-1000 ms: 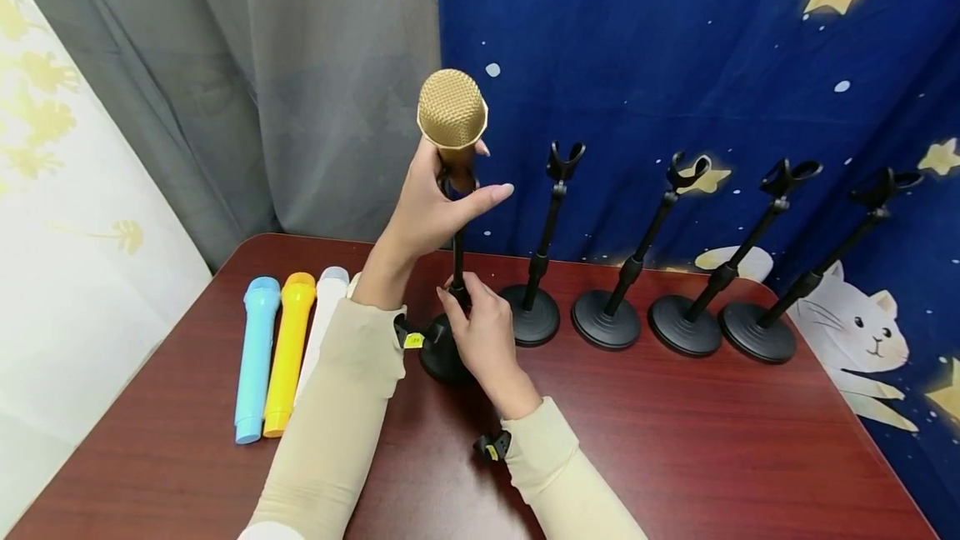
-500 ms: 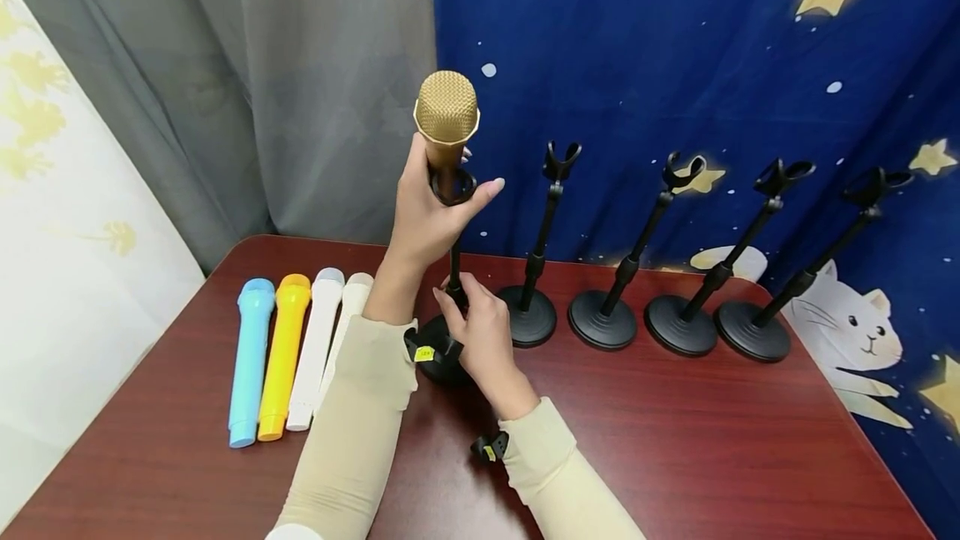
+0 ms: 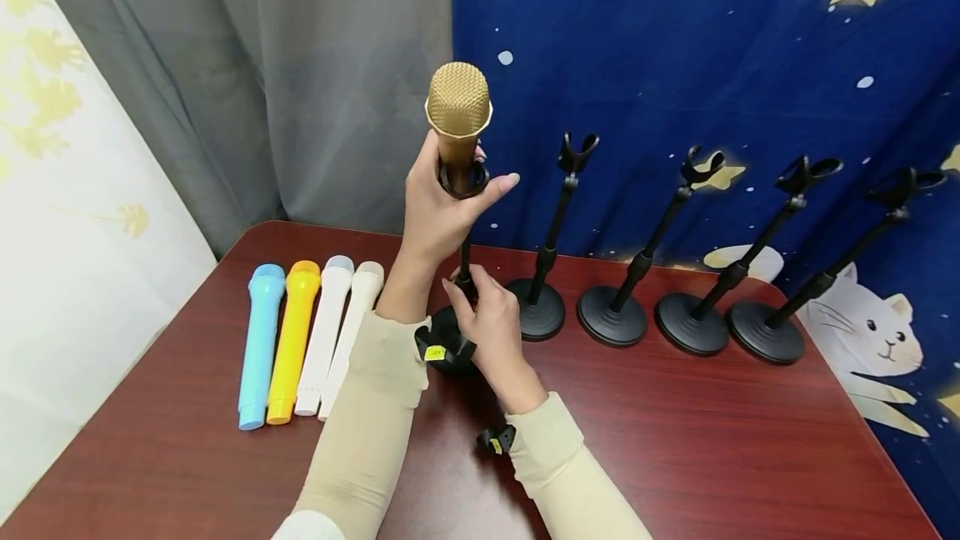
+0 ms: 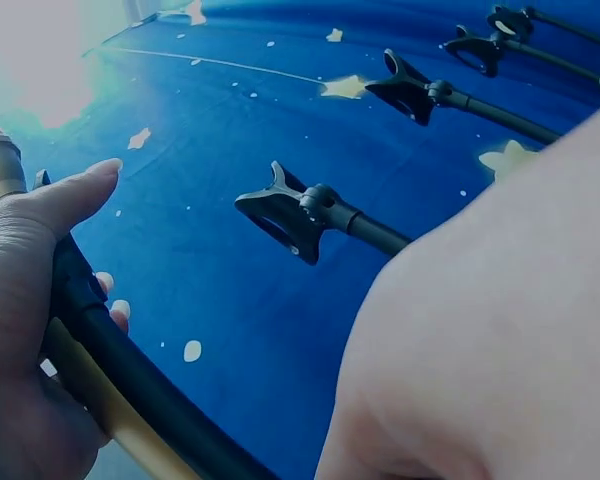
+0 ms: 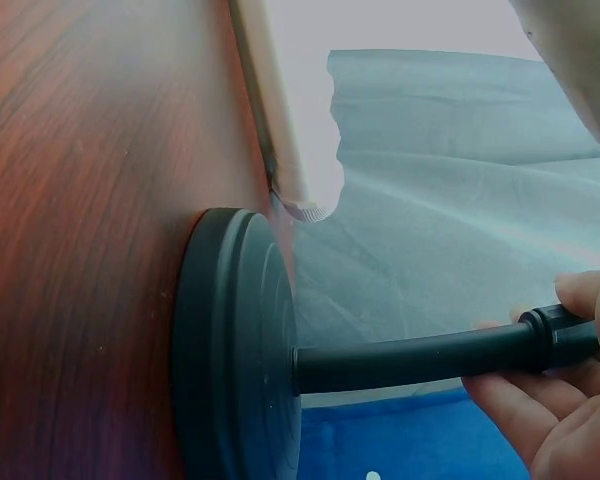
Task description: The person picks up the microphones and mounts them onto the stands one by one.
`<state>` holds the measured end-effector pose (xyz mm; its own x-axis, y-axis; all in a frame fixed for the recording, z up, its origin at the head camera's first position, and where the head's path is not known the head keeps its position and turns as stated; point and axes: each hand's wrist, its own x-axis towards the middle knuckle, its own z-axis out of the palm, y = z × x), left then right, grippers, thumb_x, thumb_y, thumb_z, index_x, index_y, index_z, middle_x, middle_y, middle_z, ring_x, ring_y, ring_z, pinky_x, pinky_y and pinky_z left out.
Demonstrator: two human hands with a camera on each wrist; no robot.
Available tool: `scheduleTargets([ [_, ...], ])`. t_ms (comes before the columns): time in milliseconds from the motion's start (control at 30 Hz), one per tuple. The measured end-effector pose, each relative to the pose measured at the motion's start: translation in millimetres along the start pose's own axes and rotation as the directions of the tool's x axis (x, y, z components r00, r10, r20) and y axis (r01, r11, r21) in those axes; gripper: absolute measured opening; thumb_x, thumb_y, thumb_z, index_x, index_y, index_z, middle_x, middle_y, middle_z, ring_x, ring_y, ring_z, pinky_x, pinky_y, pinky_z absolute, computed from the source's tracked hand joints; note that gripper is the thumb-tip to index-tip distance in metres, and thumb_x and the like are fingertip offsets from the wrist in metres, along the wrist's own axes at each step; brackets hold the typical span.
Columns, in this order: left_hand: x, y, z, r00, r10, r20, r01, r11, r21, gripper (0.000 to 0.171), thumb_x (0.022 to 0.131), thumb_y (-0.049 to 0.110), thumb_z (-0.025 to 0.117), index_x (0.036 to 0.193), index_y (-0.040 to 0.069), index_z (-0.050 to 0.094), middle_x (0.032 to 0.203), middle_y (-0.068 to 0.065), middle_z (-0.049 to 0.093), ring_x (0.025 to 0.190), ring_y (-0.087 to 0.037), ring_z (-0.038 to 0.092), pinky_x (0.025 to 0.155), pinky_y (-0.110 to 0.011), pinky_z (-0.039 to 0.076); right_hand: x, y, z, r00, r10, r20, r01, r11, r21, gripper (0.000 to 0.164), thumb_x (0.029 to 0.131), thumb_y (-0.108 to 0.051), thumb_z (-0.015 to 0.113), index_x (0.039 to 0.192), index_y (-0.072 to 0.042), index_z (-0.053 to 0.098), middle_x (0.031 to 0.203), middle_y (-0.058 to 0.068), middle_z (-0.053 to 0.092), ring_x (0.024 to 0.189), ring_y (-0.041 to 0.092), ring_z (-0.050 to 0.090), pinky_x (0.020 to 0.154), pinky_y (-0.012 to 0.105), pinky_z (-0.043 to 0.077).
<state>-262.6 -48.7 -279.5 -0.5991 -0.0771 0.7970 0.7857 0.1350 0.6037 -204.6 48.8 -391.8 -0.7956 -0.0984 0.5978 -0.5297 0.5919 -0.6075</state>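
Observation:
A gold microphone [image 3: 459,102] stands head up in the black clip [image 3: 480,183] of a microphone stand. My left hand [image 3: 435,215] is wrapped around the microphone's handle and the clip, thumb stretched out to the right. In the left wrist view, the gold handle [image 4: 118,415] runs down alongside the black pole [image 4: 170,395]. Lower down, my right hand [image 3: 491,315] grips the stand's pole at its collar. The right wrist view shows the collar [image 5: 552,337] between thumb and fingers, and the round base [image 5: 240,350] flat on the table.
Several handheld microphones lie side by side on the left: light blue [image 3: 261,348], yellow [image 3: 293,344], and two white ones [image 3: 324,340]. Several black stands with bare clips [image 3: 576,153] line the table's [image 3: 675,432] back right. Grey and blue curtains [image 3: 637,40] hang behind.
My left forearm has swung right, uncovering the white microphones. The gold microphone looks more upright, with more of its handle showing above the clip. My right hand keeps its grip on the pole.

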Motion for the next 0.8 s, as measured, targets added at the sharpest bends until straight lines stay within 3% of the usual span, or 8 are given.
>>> scheduleTargets([
  [267, -3.8, -1.0, 3.5, 1.000, -0.003, -0.030, 0.003, 1.000, 0.001, 0.048, 0.076, 0.008, 0.089, 0.114, -0.001, 0.062, 0.098, -0.015, 0.067, 0.088, -0.015, 0.062, 0.077, -0.025, 0.052, 3.2, 0.1, -3.1, 0.998, 0.053, 0.026, -0.053, 0.998, 0.024, 0.017, 0.094, -0.027, 0.072, 0.101, -0.011, 0.071, 0.083, 0.005, 0.076, 0.057, 0.012, 0.056, 0.056, 0.025, 0.046],
  [500, -8.2, 2.6, 6.7, 0.994, -0.005, -0.106, 0.023, 0.984, 0.175, 0.050, 0.074, 0.019, 0.091, 0.114, 0.002, 0.067, 0.106, -0.013, 0.073, 0.101, -0.018, 0.069, 0.093, -0.031, 0.055, 4.6, 2.0, -2.6, 0.992, 0.114, 0.052, -0.116, 0.992, 0.044, 0.018, 0.092, -0.029, 0.074, 0.100, -0.014, 0.074, 0.079, 0.002, 0.076, 0.059, 0.008, 0.056, 0.057, 0.022, 0.043],
  [667, -6.3, 4.0, 5.4, 0.995, -0.074, -0.073, 0.089, 0.970, 0.228, 0.060, 0.074, 0.027, 0.092, 0.123, 0.004, 0.065, 0.113, -0.011, 0.073, 0.107, -0.018, 0.070, 0.096, -0.030, 0.055, 6.2, 2.9, -3.8, 0.992, 0.108, 0.058, -0.111, 0.992, 0.056, 0.018, 0.093, -0.030, 0.074, 0.100, -0.014, 0.074, 0.078, 0.002, 0.076, 0.060, 0.008, 0.057, 0.057, 0.021, 0.044],
  [800, -4.4, 2.1, 3.6, 0.997, -0.072, -0.028, 0.077, 0.966, 0.247, 0.062, 0.077, 0.030, 0.090, 0.128, 0.006, 0.063, 0.113, -0.010, 0.074, 0.107, -0.017, 0.070, 0.095, -0.031, 0.056, 6.2, 2.2, -4.7, 0.993, 0.100, 0.058, -0.104, 0.993, 0.061, 0.017, 0.093, -0.030, 0.073, 0.099, -0.014, 0.073, 0.076, 0.002, 0.074, 0.060, 0.011, 0.057, 0.057, 0.022, 0.044],
])
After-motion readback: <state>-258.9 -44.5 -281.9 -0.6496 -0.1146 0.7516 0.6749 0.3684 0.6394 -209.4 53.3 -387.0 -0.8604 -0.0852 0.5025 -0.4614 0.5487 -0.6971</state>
